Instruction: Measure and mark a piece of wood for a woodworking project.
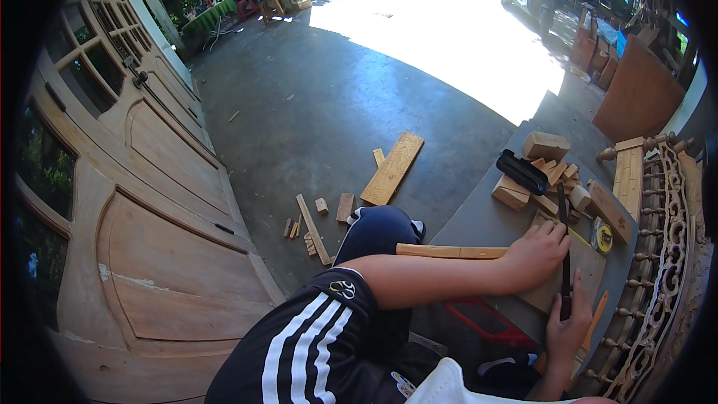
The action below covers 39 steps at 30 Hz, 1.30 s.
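Observation:
My left hand (535, 254) reaches across from the left, fingers curled down over the end of a light wooden strip (449, 251) on the work board. My right hand (570, 328) is closed around the dark handle of a long, narrow file (565, 269). The dark blade points away from me and passes close beside my left fingertips; its surface is too small to make out. Beneath both hands lies a flat wooden board (598, 269). The strip's right end is hidden by my left hand.
Wood blocks (546, 146), a black case (522, 172) and a yellow tape measure (601, 236) crowd the grey board's (471, 213) far side. Carved railing (658, 254) stands at right. Offcuts (313, 232) and a plank (393, 168) lie on the floor. Wooden doors (179, 254) line the left.

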### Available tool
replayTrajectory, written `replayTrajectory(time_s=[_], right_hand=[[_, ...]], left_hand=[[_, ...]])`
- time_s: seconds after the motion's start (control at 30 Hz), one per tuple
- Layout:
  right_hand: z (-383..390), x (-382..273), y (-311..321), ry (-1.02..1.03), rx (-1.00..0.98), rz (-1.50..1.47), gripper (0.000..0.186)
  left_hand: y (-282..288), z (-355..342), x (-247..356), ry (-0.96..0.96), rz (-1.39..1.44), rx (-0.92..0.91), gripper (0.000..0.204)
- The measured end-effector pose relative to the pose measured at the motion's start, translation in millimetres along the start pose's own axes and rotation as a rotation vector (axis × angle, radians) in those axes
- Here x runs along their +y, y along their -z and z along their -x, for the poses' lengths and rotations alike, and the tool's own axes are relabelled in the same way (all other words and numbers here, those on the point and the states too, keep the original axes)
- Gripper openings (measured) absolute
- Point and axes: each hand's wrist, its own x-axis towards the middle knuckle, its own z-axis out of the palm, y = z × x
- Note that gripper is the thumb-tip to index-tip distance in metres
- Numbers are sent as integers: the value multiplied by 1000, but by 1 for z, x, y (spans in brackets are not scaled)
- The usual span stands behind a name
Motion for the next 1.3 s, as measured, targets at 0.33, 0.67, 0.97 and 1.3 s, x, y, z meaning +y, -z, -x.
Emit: replayTrajectory(time_s=[0.33,0.67,0.97,1.3], right_hand=[[10,2,12,-142,-30,-83,46],[11,-3,16,-133,-6,8,25],[9,-12,27,-146,-39,-17,21],[18,-13,35,-228,-104,102,24]], left_hand=[[3,-1,2,28,-9,-17,25],[-4,-4,1,-1,-75,30,23],[4,-4,1,11,-138,43,22],[-6,-1,5,-3,-200,93,15]])
